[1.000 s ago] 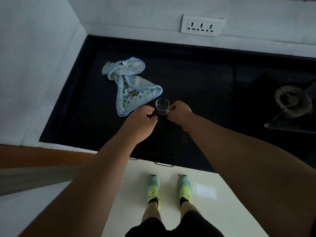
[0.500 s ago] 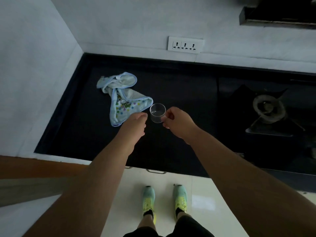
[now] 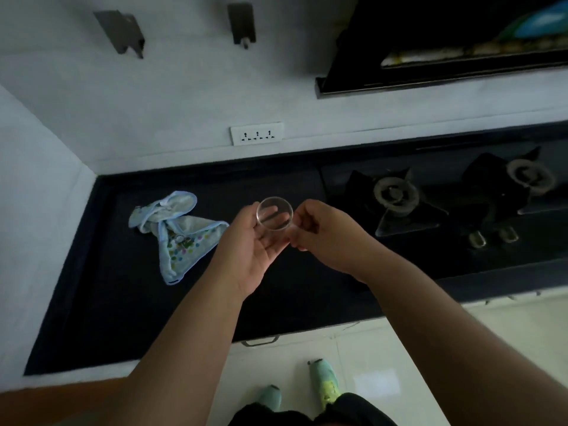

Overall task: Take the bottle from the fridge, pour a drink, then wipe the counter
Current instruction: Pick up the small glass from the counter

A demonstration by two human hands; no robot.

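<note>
The bottle and the fridge are nowhere in the head view, and whether the glass [image 3: 274, 214] holds any liquid cannot be made out — it is clear and the light is dim. The glass is small, round and transparent, tilted with its mouth toward the camera, held in the air above the middle of the counter [image 3: 116, 302]. The left hand [image 3: 250, 250] cups it from below and the left side, palm turned up, fingers curled loosely around its wall; part of those fingers shows through the glass. The right hand [image 3: 322, 230] pinches the glass at its right side with curled fingers, though the fingertips themselves are hidden behind the knuckles. The counter is a dark, matte slab running from the left wall corner to the stove [image 3: 408, 207]; its front edge and front-left corner lie bare and dark. A soft cloth [image 3: 175, 232] — pale blue trim, coloured dots — lies crumpled near the back-left corner, just left of the left hand. The stove's far burner is cut off at the right edge. On the wall sits a white socket strip [image 3: 257, 135].
</note>
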